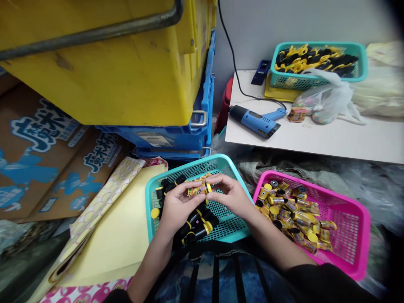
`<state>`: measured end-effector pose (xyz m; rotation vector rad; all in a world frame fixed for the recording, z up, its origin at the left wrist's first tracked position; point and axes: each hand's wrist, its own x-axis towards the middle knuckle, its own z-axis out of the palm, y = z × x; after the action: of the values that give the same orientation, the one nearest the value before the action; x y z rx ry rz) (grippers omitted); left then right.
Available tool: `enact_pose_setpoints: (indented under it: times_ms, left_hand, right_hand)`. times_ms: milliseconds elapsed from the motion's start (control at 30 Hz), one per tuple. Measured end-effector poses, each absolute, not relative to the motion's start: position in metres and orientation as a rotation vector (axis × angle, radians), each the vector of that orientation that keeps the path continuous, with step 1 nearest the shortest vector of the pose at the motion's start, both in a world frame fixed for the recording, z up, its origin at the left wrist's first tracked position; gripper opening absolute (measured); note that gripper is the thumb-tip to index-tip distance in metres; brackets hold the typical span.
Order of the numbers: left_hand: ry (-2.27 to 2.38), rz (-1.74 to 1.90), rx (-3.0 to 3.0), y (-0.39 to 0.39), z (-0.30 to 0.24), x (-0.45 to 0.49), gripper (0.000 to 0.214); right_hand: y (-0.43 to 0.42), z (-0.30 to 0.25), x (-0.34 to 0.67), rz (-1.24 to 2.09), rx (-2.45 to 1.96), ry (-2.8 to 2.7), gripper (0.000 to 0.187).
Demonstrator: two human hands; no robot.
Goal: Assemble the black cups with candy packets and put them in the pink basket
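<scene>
Both hands meet over the teal basket (221, 162) and pinch one small tube wrapped in a printed yellow sleeve (199, 190). My left hand (176, 206) grips its left end, fingers curled. My right hand (227, 195) holds the right end, by the tube's yellow-and-black cap. Several black tubes with yellow caps (197, 225) lie in the teal basket under my hands. The pink basket (350, 235) to the right holds several sleeved tubes (293, 212).
Stacked yellow crate (104, 71) and blue crate (176, 136) stand behind. Cardboard boxes (44, 164) and yellow paper sheets (123, 235) lie on the left. A white board (331, 136) at right carries a blue heat gun (257, 120), a plastic bag (325, 101) and another teal basket (362, 63) of tubes.
</scene>
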<state>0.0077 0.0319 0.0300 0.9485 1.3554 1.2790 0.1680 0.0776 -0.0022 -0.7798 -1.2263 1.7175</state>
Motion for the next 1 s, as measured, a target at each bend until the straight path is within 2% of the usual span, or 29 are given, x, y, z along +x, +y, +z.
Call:
enact_pose_setpoints:
  times_ms: [233, 467, 633, 700, 767, 867, 933, 1000]
  left_hand:
    - [1.302, 1.299, 0.958, 0.029, 0.029, 0.012, 0.025]
    - [1.37, 1.288, 1.0, 0.027, 0.017, 0.013, 0.024]
    - [1.386, 1.312, 1.32, 0.024, 0.019, 0.028, 0.021]
    - [1.38, 1.213, 1.414, 0.024, 0.018, 0.026, 0.034]
    - [1.447, 1.098, 1.404, 0.026, 0.013, 0.014, 0.042]
    - [1.829, 0.911, 1.378, 0.036, -0.006, -0.015, 0.018]
    - [2.015, 0.757, 1.457, 0.044, -0.018, -0.03, 0.02]
    - [2.089, 0.586, 1.586, 0.052, -0.027, -0.034, 0.022]
  right_hand:
    - [0.07, -0.01, 0.151, 2.145, -0.612, -0.879, 0.043]
    - [0.071, -0.031, 0.148, 1.821, -0.723, -1.1, 0.028]
    - [0.064, -0.015, 0.167, 1.708, -0.835, -1.235, 0.034]
    - [0.063, -0.002, 0.197, 1.579, -1.017, -1.366, 0.033]
    - [0.064, 0.007, 0.243, 1.274, -1.323, -1.47, 0.029]
    - [0.071, 0.011, 0.313, 0.718, -1.82, -1.814, 0.039]
    - [0.077, 0.009, 0.337, 0.522, -1.994, -2.054, 0.041]
    - [0.081, 0.008, 0.334, 0.476, -1.998, -2.145, 0.043]
